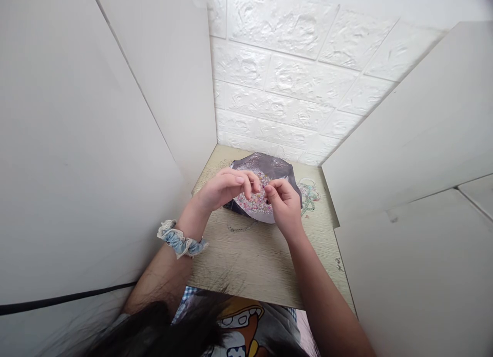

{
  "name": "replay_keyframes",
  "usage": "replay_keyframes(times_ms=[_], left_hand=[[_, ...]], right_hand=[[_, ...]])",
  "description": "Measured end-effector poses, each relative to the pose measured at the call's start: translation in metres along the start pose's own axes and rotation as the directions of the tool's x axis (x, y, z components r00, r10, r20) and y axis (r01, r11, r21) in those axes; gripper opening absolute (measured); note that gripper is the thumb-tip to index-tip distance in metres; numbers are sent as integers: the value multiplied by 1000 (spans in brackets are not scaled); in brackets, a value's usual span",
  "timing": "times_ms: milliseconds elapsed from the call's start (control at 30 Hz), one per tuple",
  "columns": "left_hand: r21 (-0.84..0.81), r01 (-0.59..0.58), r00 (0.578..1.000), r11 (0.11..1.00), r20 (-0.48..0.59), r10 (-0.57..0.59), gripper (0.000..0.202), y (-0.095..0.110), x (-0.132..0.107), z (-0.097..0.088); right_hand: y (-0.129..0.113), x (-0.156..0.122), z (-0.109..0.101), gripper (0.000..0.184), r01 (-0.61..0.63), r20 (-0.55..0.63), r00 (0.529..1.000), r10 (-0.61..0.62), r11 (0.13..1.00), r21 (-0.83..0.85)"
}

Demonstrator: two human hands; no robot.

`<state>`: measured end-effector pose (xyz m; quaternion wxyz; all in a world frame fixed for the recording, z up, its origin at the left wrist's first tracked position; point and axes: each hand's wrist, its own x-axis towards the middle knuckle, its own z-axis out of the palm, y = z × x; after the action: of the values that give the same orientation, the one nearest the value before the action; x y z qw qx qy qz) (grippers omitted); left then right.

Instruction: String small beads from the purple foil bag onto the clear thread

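Small pastel beads [254, 203] lie heaped in a grey, shiny-lined bag or pouch [265, 163] spread on the table. My left hand [227, 186] is over the left part of the beads, its fingers bent and closed towards the thumb; anything between them is too fine to make out. Just to its right, my right hand [284, 203] pinches thumb and forefinger together, almost meeting the left fingertips. What that pinch holds is too small to name. Both hands hide part of the bead heap.
Bead strands [309, 195] lie right of the pouch, and a thin beaded string [242, 228] lies before it. The narrow wooden table [246, 262] sits between white panels [154, 64] and a white brick-pattern wall [277, 74]. Small metal pieces [338, 264] are near the right edge.
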<state>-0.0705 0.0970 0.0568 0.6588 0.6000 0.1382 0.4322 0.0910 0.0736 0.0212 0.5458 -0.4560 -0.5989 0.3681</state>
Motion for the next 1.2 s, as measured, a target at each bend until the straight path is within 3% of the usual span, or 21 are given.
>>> replay_keyframes(times_ms=[267, 467, 633, 767, 1000, 1200], left_hand=[[-104, -83, 996, 991, -42, 79, 28, 0, -3, -5], [-111, -129, 978, 985, -181, 108, 37, 5, -5, -4], [-5, -78, 954, 997, -290, 73, 48, 6, -6, -6], [68, -93, 955, 993, -277, 108, 52, 4, -5, -7], [-8, -111, 969, 994, -222, 107, 31, 2, -5, -7], [2, -136, 975, 991, -176, 134, 29, 3, -5, -8]], right_hand=[[1, 4, -4, 22, -112, -136, 985, 108, 993, -25], [2, 11, -15, 24, -140, -318, 936, 151, 989, 55], [4, 13, -18, 23, -106, -376, 911, 168, 978, 179], [3, 14, -20, 23, -95, -419, 890, 180, 972, 215], [-3, 17, -31, 19, -41, -501, 839, 212, 943, 331], [-4, 18, -33, 21, -44, -517, 829, 213, 947, 319]])
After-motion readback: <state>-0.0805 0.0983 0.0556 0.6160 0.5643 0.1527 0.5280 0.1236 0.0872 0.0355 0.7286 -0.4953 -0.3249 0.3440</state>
